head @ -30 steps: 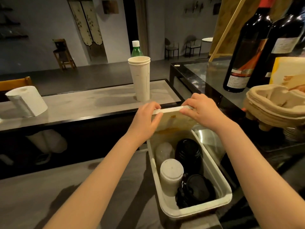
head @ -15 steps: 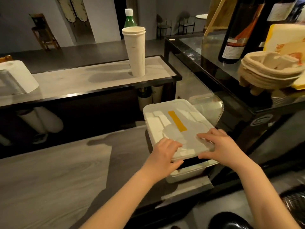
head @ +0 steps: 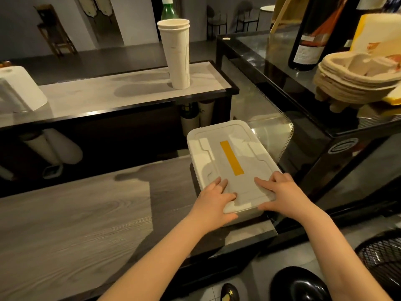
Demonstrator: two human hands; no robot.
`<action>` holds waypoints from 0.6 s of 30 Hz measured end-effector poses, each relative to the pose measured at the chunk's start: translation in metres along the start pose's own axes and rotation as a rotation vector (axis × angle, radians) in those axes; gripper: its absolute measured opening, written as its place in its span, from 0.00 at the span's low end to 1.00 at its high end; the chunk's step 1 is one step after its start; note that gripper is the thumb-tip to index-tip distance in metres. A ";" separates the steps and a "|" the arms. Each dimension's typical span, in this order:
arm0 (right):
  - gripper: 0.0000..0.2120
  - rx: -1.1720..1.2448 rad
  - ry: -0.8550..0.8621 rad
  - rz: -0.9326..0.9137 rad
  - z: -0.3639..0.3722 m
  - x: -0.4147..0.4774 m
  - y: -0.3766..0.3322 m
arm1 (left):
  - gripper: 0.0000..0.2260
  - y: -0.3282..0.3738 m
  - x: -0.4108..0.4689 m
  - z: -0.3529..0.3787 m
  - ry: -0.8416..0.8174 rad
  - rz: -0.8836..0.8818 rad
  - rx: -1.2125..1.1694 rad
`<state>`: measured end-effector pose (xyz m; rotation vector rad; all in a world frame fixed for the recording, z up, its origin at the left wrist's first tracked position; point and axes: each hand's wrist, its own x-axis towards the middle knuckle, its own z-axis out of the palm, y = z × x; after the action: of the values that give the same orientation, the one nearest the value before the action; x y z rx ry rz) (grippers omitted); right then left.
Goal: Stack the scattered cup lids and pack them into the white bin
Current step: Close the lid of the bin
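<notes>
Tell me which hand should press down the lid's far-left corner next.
Left, probably. The left hand rests on the bin lid at its near-left end, with that edge straight ahead; the right hand rests on the near-right end and would have to cross over.

Dim indoor light; soft shadows on grey counter (head: 76,213); glare on glass case (head: 271,135); wide-angle bending at edges.
</notes>
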<state>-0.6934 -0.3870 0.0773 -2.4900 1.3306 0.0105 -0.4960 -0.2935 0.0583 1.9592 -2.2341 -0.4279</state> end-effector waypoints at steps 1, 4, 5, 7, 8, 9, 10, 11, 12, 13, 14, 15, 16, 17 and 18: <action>0.37 -0.001 -0.016 0.003 -0.002 0.004 -0.002 | 0.28 -0.003 0.004 -0.002 0.001 -0.005 0.012; 0.36 0.016 -0.071 0.033 -0.007 0.021 -0.008 | 0.29 -0.013 0.017 -0.008 -0.004 -0.026 0.044; 0.36 0.014 -0.083 0.041 -0.009 0.027 -0.010 | 0.29 -0.017 0.022 -0.010 -0.002 -0.029 0.056; 0.37 0.005 -0.094 0.049 -0.011 0.040 -0.014 | 0.29 -0.025 0.032 -0.016 -0.002 -0.034 0.097; 0.37 0.011 -0.090 0.049 -0.013 0.046 -0.014 | 0.29 -0.027 0.037 -0.020 -0.003 -0.039 0.106; 0.37 0.023 -0.083 0.054 -0.014 0.051 -0.014 | 0.29 -0.029 0.041 -0.024 -0.008 -0.052 0.104; 0.37 0.039 -0.073 0.046 -0.015 0.056 -0.014 | 0.29 -0.032 0.045 -0.027 -0.016 -0.062 0.097; 0.38 0.053 -0.068 0.050 -0.016 0.059 -0.014 | 0.29 -0.033 0.047 -0.030 -0.025 -0.073 0.089; 0.38 0.064 -0.065 0.044 -0.017 0.062 -0.014 | 0.29 -0.035 0.049 -0.030 -0.028 -0.076 0.084; 0.39 0.069 -0.073 0.044 -0.018 0.063 -0.013 | 0.29 -0.036 0.050 -0.030 -0.023 -0.073 0.083; 0.39 0.068 -0.074 0.040 -0.018 0.064 -0.013 | 0.29 -0.037 0.050 -0.028 -0.008 -0.069 0.088; 0.40 0.059 -0.078 0.043 -0.018 0.064 -0.013 | 0.30 -0.037 0.049 -0.026 0.004 -0.064 0.097; 0.40 0.045 -0.072 0.042 -0.018 0.064 -0.013 | 0.30 -0.038 0.048 -0.023 0.022 -0.056 0.106; 0.39 0.015 -0.077 0.045 -0.020 0.064 -0.015 | 0.31 -0.038 0.047 -0.023 0.023 -0.056 0.113; 0.39 -0.011 -0.079 0.039 -0.020 0.065 -0.016 | 0.31 -0.040 0.047 -0.022 0.021 -0.053 0.101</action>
<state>-0.6462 -0.4372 0.0909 -2.4459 1.3500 0.1238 -0.4588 -0.3472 0.0632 2.0663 -2.2368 -0.3050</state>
